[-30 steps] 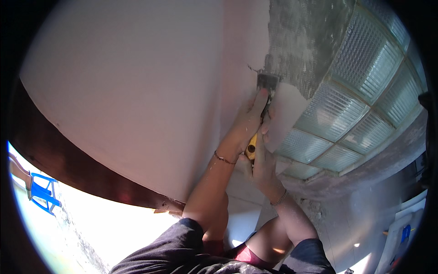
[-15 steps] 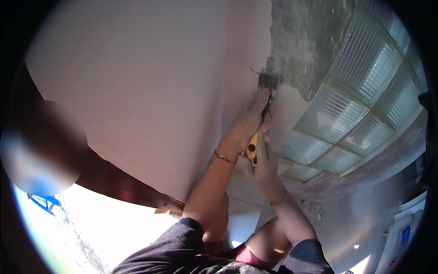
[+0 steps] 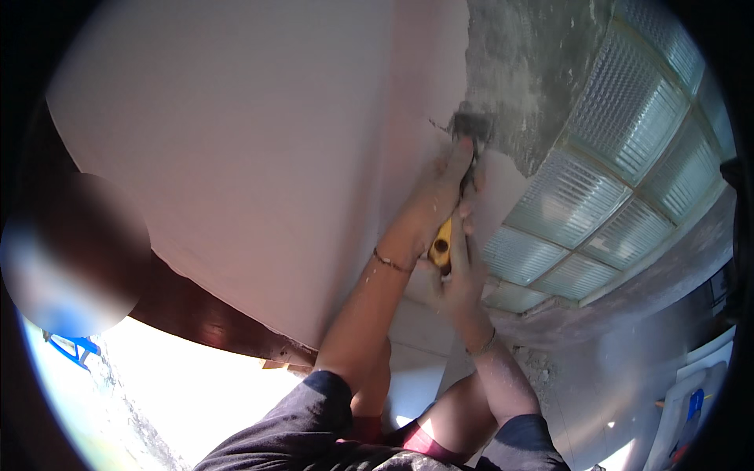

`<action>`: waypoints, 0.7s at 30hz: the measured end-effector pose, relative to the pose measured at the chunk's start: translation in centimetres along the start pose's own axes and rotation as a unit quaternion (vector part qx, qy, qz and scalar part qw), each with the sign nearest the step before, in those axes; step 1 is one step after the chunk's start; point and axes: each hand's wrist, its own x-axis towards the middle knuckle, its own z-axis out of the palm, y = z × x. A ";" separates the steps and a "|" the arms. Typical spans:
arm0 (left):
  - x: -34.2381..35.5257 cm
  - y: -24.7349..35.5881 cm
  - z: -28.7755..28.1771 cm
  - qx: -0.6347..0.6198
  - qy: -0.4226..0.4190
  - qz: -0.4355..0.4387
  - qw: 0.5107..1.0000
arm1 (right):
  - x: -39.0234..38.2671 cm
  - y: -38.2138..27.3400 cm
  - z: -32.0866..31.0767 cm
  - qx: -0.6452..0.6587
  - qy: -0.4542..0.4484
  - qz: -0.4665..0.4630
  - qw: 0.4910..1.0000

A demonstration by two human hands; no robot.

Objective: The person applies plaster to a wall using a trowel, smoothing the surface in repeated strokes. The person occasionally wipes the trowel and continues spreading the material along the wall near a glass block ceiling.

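Note:
Both of my hands are on a scraper (image 3: 473, 124) with a wide dark blade and a yellow handle. My left hand (image 3: 441, 188) is closed around its upper part, a finger stretched along it toward the blade. Lower down, my right hand (image 3: 462, 271) wraps the handle from the right, and the handle's yellow butt shows between the two hands. The blade lies against the wall where pale paint borders a bare grey scraped patch (image 3: 526, 71). A loose dark shred sticks out left of the blade. Pale dust covers my fingers, and motion blurs them slightly.
A glass block window (image 3: 589, 184) adjoins the grey patch on the right. The pale painted wall (image 3: 236, 141) fills the left. Rubble (image 3: 538, 369) lies on the floor beyond my right forearm. A blue object (image 3: 75, 349) stands in bright light at the lower left.
The scraper and both hands have moved slightly up and to the right along the wall. My grip looks the same.

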 end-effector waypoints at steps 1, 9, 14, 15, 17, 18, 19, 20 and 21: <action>-0.1 -0.1 0.0 0.013 0.006 -0.031 0.999 | -0.1 0.0 0.0 -0.009 -0.008 0.007 1.000; -0.7 -1.4 -1.0 -0.022 -0.012 -0.011 1.000 | -0.9 0.4 0.6 0.009 -0.023 -0.051 0.998; -0.7 -1.6 -1.2 -0.024 -0.012 -0.032 0.999 | -1.1 0.5 0.5 -0.023 -0.042 -0.027 0.998; -0.7 -1.6 -1.1 -0.020 -0.008 -0.031 0.999 | -1.2 0.5 0.6 -0.006 -0.035 -0.034 0.999; -0.6 -1.5 -1.0 -0.007 -0.004 -0.020 1.000 | -1.1 0.4 0.6 -0.016 -0.033 -0.025 0.999; -0.5 -1.4 -1.0 -0.001 -0.003 -0.014 1.000 | -1.1 0.3 0.6 -0.005 -0.045 -0.006 0.999; -0.4 -1.3 -1.0 0.001 -0.008 0.012 1.000 | -0.9 0.3 0.6 -0.005 -0.029 -0.023 0.999; -0.3 -1.3 -0.9 -0.005 -0.007 -0.012 1.000 | -0.8 0.3 0.7 0.003 -0.027 -0.020 0.999; -0.3 -1.2 -1.0 -0.016 -0.010 -0.016 1.000 | -0.8 0.3 0.7 0.025 -0.026 0.005 0.999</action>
